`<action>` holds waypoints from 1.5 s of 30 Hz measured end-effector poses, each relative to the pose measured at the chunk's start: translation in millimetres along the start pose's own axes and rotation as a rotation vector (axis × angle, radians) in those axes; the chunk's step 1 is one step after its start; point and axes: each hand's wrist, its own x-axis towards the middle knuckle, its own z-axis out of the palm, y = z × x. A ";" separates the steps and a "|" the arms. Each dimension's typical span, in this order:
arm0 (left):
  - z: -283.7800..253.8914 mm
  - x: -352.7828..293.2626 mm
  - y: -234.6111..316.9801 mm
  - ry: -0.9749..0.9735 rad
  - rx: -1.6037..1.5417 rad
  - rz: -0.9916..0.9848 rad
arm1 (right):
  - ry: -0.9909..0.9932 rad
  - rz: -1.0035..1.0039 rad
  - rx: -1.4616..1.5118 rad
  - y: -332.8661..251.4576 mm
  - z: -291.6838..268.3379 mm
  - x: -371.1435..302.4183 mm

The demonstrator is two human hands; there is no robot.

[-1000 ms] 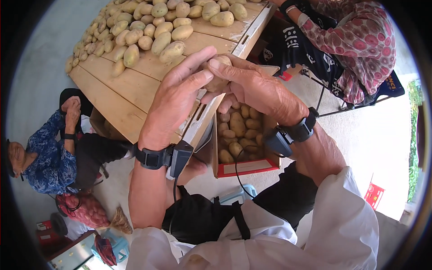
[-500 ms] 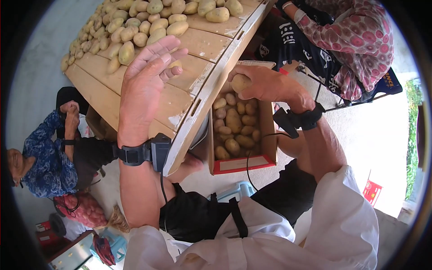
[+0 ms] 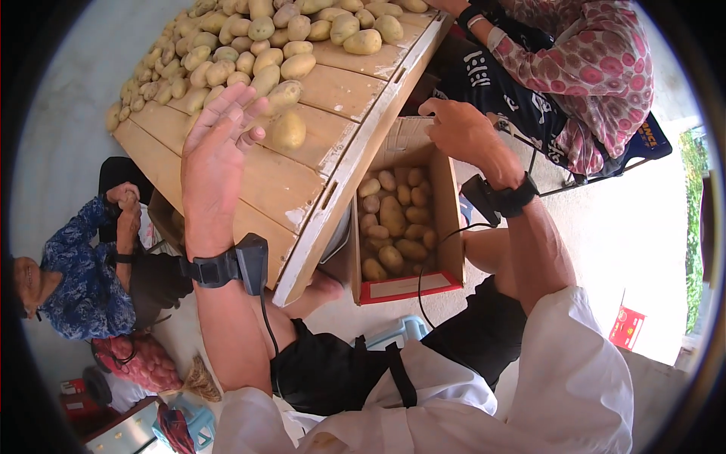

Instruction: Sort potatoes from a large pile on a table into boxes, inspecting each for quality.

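Splayed and empty, my bare left hand hovers near an oval yellow potato; right hand curled, cannot tell its hold. Presumably sorting; next pick calls for closing.

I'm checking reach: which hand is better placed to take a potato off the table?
Likely the left hand: it's open, over the table near its potatoes. The right hand is farther off, by the cardboard box.

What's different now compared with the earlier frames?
The left hand has let go of the potato both hands held and moved left over the table. The right hand carried it over the cardboard box, then moved farther right; no potato shows there now. The potato pile and box stayed put.
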 end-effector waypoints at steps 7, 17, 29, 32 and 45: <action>-11.0 2.7 -4.0 0.090 0.222 -0.067 | -0.032 0.060 0.086 -14.0 -10.1 -9.8; 7.4 16.0 -49.0 -0.085 1.132 -0.140 | -0.035 -0.014 0.081 -11.1 -0.2 -4.4; 1.1 30.9 -47.3 -0.041 0.985 -0.174 | -0.117 0.044 0.086 -20.0 -5.3 -1.0; 4.3 33.4 -42.1 0.031 0.476 -0.406 | -0.108 0.085 0.097 -11.4 -1.1 -2.5; -7.1 36.1 -36.1 -0.084 -0.264 -0.450 | -0.074 0.050 0.103 -15.7 -1.1 -2.7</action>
